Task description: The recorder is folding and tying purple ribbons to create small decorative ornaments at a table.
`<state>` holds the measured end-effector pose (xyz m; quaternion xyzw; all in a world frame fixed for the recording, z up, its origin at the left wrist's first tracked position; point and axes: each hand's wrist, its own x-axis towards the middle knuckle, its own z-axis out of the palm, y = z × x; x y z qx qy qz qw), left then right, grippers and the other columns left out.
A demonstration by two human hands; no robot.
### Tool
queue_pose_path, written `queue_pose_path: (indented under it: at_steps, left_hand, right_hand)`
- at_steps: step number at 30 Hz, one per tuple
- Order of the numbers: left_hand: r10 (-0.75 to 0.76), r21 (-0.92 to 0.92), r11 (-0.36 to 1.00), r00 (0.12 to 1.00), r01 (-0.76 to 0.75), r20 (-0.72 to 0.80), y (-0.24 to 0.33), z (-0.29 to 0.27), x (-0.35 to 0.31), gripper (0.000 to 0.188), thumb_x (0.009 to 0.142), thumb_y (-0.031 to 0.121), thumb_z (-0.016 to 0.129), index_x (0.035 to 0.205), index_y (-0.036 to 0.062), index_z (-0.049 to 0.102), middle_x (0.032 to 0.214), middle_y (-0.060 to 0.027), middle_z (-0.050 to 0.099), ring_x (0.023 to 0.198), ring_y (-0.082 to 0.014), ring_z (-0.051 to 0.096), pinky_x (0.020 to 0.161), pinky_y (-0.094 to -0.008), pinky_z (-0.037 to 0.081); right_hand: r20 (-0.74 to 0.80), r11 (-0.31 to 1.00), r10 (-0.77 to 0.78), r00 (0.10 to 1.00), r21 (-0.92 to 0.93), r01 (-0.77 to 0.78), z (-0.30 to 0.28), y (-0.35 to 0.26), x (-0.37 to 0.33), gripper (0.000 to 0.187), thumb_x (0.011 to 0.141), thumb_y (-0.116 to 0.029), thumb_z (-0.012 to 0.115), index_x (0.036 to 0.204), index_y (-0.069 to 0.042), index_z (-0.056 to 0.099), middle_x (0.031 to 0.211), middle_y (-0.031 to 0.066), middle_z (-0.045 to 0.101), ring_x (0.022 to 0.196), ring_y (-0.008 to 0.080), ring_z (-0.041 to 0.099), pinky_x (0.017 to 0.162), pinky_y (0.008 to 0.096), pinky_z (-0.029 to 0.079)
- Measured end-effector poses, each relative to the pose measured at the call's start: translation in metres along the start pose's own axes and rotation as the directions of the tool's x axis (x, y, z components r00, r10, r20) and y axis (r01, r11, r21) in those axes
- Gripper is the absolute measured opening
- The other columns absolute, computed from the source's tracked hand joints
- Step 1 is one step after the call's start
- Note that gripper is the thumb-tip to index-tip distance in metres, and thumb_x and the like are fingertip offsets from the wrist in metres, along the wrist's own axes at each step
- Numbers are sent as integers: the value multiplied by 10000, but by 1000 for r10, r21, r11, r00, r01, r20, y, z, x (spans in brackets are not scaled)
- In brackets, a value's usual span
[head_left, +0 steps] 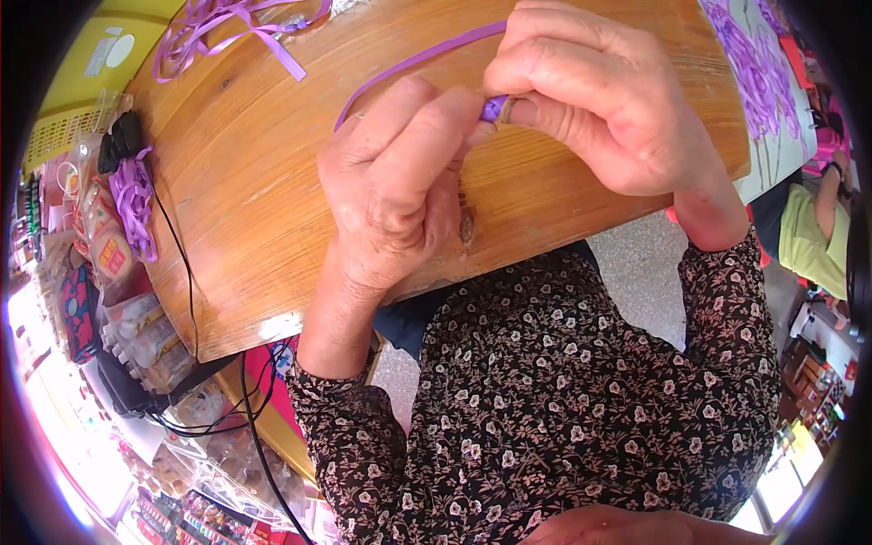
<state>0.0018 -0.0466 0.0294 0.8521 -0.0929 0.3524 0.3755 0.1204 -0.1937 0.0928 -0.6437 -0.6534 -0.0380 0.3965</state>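
Both hands meet above the wooden table (254, 209), pinching a small purple ribbon knot (493, 109) between their fingertips. My left hand (391, 168) is closed on the knot's left side, its fingers curled. From the other side my right hand (599, 100) grips it, with the thumb pressed against the knot. A length of purple ribbon (409, 64) arcs behind the hands, from beside the left knuckles up to the right fingers. Part of the knot is hidden by the fingertips.
Loose purple ribbons (236, 23) lie at the table's far left. More ribbon (758, 73) is heaped on a white surface at the right. A yellow crate (100, 64), bagged goods (145, 331) and a black cable (186, 263) are along the left side. Another person (817, 227) is at the right.
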Motion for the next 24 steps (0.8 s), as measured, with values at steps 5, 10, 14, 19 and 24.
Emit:
queue_pose_path:
  at_steps: [5,10,14,19,24]
  left_hand:
    - [-52,11,999,997,53,-63,-1,1,-1,130,733,-44,663,826,25,605,642,-74,465,547,-225,477,500,-279,405]
    - [-111,24,993,993,112,-42,5,0,4,101,758,-39,659,809,24,600,628,-84,470,542,-216,479,500,-272,406]
    - [-140,47,989,990,141,-35,9,-4,4,88,770,-37,653,812,20,601,625,-90,483,541,-220,485,502,-276,409]
    - [-153,-73,986,988,150,-37,7,-5,3,88,768,-43,652,810,12,597,631,-98,507,545,-230,512,492,-285,409]
    - [-137,-40,990,990,135,-38,6,-4,-1,73,800,-23,636,862,12,618,660,-64,540,574,-185,503,542,-249,406]
  right_hand:
    - [25,1000,26,999,6,-26,0,0,1,105,740,21,617,844,11,611,774,109,544,657,257,546,557,311,437]
    - [53,998,64,997,-17,-63,-7,-4,-1,96,742,15,621,837,4,616,766,104,544,652,257,547,550,308,440]
    - [75,996,89,993,7,-90,-6,-3,1,126,721,17,638,846,5,627,770,105,557,651,249,559,537,298,443]
    - [92,993,114,989,-4,-114,-8,-6,2,161,690,24,660,850,11,644,772,108,579,644,241,571,518,286,446]
    - [39,993,113,993,29,-115,-4,-8,5,135,697,22,655,832,17,647,763,107,587,629,253,561,515,294,448]
